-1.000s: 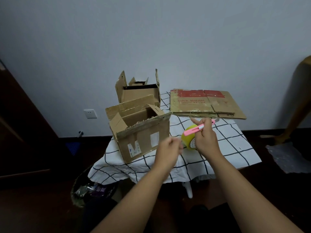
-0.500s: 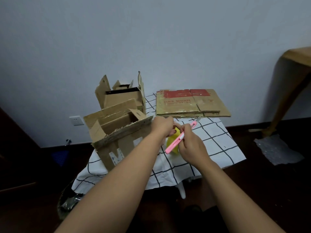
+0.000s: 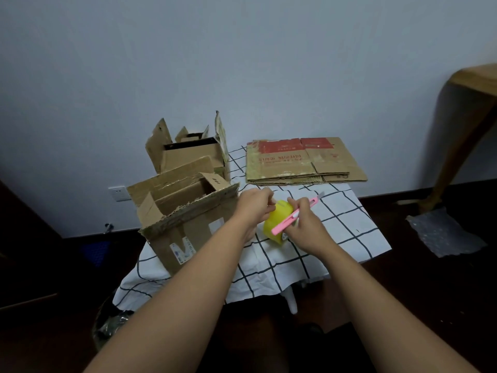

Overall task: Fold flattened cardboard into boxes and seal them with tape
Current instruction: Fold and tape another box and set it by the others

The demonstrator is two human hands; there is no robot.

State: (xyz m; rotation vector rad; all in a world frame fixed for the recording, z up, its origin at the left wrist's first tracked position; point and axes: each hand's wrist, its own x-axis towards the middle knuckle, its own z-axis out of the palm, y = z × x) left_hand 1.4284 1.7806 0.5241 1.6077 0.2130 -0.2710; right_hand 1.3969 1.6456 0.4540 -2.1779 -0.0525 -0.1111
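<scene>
A yellow tape roll (image 3: 276, 221) is held over the checked tablecloth (image 3: 336, 227). My right hand (image 3: 304, 224) grips the roll together with a pink utility knife (image 3: 291, 218) that lies across its fingers, blade pointing up right. My left hand (image 3: 254, 204) pinches at the roll's top left edge. Just left of my hands stands an open cardboard box (image 3: 188, 219) with its flaps up. A second open box (image 3: 188, 149) stands behind it. Flattened cardboard (image 3: 304, 161) with red print lies at the table's back right.
A wooden furniture leg (image 3: 462, 135) curves down at the right, with a sheet of bubble wrap (image 3: 443, 232) on the dark floor below it. A bin with a plastic bag (image 3: 110, 327) sits under the table's left corner. A wall socket (image 3: 118, 193) is behind the boxes.
The view has swung, shifting the table. My left hand moved from below the roll up to its top edge. My right hand tilted the knife and roll lower.
</scene>
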